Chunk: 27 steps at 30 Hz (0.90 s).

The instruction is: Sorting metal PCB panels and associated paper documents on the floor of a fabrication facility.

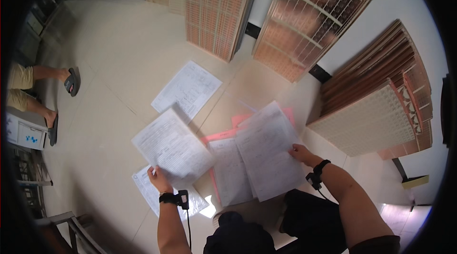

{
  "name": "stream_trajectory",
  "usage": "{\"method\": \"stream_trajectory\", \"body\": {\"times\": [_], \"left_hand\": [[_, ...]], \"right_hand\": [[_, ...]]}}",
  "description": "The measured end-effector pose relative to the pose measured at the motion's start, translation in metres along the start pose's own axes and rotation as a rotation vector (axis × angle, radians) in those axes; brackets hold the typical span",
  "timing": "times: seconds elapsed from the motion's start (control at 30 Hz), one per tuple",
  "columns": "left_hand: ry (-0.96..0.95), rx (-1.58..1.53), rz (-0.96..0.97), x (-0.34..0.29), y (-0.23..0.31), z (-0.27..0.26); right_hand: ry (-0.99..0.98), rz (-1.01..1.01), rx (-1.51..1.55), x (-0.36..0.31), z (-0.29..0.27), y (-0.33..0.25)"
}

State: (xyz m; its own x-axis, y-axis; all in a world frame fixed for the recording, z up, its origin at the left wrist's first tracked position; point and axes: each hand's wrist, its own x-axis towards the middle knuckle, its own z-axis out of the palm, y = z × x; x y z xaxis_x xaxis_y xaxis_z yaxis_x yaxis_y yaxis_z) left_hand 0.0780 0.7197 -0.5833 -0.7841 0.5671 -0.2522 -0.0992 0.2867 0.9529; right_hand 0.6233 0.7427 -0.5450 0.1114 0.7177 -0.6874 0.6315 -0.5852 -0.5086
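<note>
- Dark-clothed knees (304, 216) of the person are showing closest at the lower edge, with both bare forearms reaching out over the pale tiled floor (109, 54).
- Left hand (158, 179) is pinching the near corner of a white printed paper sheet (172, 147), lifting it; the sheet's long axis is running away and to the left of the hand, above another white sheet (145, 190) lying flat on the floor.
- Right hand (300, 151) is gripping the right edge of a second white printed sheet (269, 151), which is stretching leftward from the fingers over a pink paper folder (238, 121).
- Between the hands, a narrower white sheet (231, 170) is lying on the folder, nearer the right hand.
- Farther out, one more white sheet (186, 90) is lying alone, beyond the left hand's reach.
- Copper-coloured patterned panels (216, 11) are leaning against the wall.
</note>
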Motion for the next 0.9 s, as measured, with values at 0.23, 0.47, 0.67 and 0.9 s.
{"method": "stream_trajectory", "body": {"times": [0.23,0.47,0.67,0.9], "left_hand": [[0.221,-0.234,-0.178,0.035,-0.011,-0.023],[0.226,-0.501,-0.294,0.051,-0.022,-0.011],[0.077,-0.617,-0.272,0.098,-0.019,-0.038],[0.019,-0.241,-0.264,0.030,-0.003,0.008]], "right_hand": [[-0.028,0.086,-0.009,-0.007,0.004,-0.021],[-0.134,0.113,0.092,-0.012,0.003,-0.025],[-0.151,0.046,0.092,-0.007,0.013,-0.034],[-0.102,0.080,0.118,-0.006,-0.011,-0.029]]}}
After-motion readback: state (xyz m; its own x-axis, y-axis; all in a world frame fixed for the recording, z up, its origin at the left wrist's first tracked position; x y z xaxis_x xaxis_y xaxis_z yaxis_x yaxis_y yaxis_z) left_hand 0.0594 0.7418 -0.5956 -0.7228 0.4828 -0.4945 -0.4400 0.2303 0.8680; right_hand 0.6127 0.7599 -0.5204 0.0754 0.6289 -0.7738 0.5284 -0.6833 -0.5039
